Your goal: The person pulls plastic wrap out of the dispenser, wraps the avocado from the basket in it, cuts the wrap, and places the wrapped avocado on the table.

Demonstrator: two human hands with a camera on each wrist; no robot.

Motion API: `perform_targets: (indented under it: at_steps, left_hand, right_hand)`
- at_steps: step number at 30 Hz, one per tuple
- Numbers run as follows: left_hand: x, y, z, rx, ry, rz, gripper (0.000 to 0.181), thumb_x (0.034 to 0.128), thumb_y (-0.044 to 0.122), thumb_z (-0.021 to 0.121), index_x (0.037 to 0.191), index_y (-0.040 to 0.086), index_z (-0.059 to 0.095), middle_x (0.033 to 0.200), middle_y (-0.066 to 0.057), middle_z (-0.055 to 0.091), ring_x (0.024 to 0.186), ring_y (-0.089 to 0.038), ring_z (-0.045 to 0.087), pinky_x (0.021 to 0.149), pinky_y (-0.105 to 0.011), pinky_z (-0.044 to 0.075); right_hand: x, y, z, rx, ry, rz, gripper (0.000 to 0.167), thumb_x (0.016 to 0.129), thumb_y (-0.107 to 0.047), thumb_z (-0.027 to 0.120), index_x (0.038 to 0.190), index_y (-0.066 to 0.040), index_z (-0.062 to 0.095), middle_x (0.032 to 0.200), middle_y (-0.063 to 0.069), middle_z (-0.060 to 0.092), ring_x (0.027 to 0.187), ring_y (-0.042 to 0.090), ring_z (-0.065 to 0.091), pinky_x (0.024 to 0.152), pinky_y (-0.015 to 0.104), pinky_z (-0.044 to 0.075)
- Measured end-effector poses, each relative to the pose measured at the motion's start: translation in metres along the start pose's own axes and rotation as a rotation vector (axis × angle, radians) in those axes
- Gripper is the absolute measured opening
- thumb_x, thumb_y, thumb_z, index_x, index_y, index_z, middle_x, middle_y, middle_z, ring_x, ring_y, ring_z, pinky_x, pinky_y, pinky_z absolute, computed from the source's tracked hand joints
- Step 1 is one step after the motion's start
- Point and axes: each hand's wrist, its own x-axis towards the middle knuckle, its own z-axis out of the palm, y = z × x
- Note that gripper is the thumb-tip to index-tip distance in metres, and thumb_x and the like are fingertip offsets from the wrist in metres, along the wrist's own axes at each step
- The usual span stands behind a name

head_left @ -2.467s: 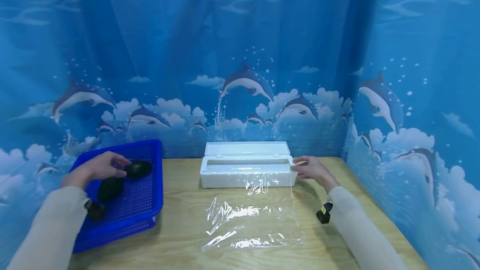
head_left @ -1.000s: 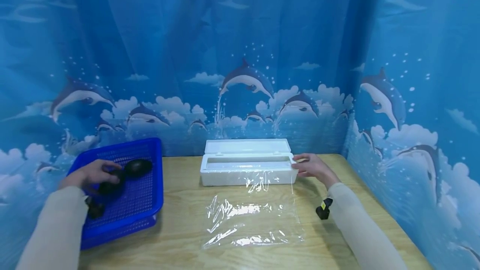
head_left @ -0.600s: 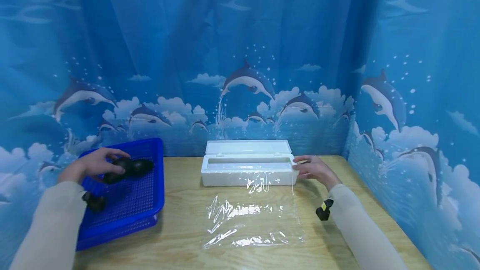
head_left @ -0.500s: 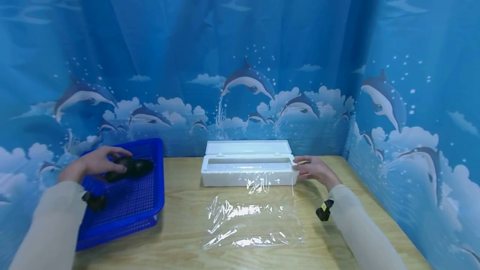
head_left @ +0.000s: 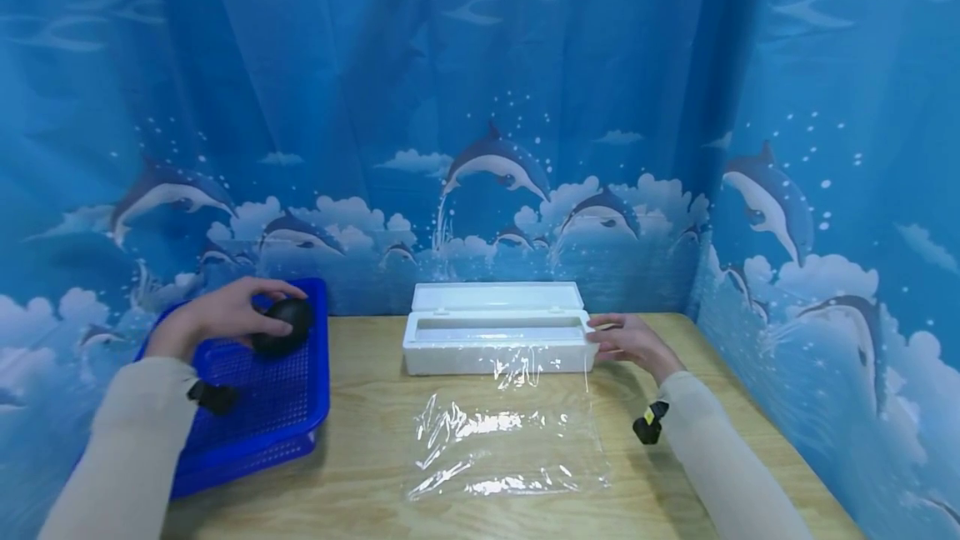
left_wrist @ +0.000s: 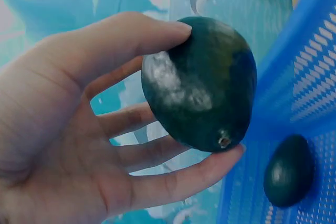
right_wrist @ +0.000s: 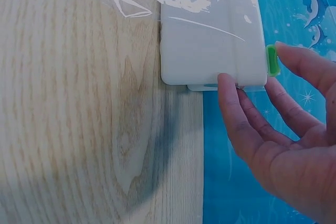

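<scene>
My left hand (head_left: 232, 313) is over the blue basket (head_left: 318, 407) and grips a dark green avocado (left_wrist: 202, 90) between thumb and fingers. A second avocado (left_wrist: 289, 171) lies in the basket in the left wrist view; in the head view the held one and the hand mostly hide it. At the centre back stands a white cling film box (head_left: 498, 358) with its lid (head_left: 497, 296) raised. A sheet of clear film (head_left: 506, 448) runs from it across the table. My right hand (head_left: 630, 342) holds the box's right end, one digit at a small green tab (right_wrist: 272, 60).
Bare wood table (head_left: 367, 473) shows between basket and film. A blue dolphin-print curtain (head_left: 480, 107) hangs close behind the box and along the right side. Small black wrist cameras (head_left: 649, 423) sit under both wrists.
My left hand has moved from the right-hand avocado to the left-hand one, taken hold of it and carried it rightward in front of the other. The right hand stays at the box.
</scene>
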Motion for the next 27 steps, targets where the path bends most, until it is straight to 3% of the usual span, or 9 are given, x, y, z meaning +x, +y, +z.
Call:
perform_targets:
  at_steps: [11, 18, 27]
  left_hand:
    - [0.012, 0.048, 0.023, 0.005, -0.044, 0.096, 0.053, 0.0950, 0.025, 0.075, 0.144, 0.015, 0.057, 0.150, -0.030, 0.045, 0.120, -0.046, 0.058, 0.077, -0.044, 0.065]
    - [0.024, 0.067, 0.044, 0.007, -0.084, 0.151, 0.050, 0.0927, 0.020, 0.076, 0.141, 0.016, 0.061, 0.145, -0.026, 0.054, 0.111, -0.037, 0.067, 0.076, -0.041, 0.063]
    - [0.037, 0.085, 0.068, -0.049, -0.159, 0.165, 0.050, 0.0921, 0.018, 0.076, 0.140, 0.018, 0.063, 0.146, -0.023, 0.054, 0.118, -0.038, 0.064, 0.082, -0.043, 0.063]
  right_hand:
    - [0.000, 0.000, -0.002, 0.016, -0.008, -0.005, 0.061, 0.099, -0.015, 0.068, 0.150, 0.005, 0.042, 0.116, 0.009, 0.066, 0.091, 0.019, 0.071, 0.102, 0.047, 0.058]
    - [0.001, 0.002, -0.001, 0.007, -0.009, -0.008, 0.062, 0.100, -0.016, 0.068, 0.151, 0.005, 0.041, 0.117, 0.010, 0.067, 0.092, 0.019, 0.071, 0.103, 0.048, 0.058]
    - [0.002, 0.003, -0.003, 0.007, -0.018, -0.016, 0.061, 0.101, -0.014, 0.065, 0.152, 0.006, 0.038, 0.118, 0.011, 0.068, 0.092, 0.019, 0.073, 0.104, 0.050, 0.057]
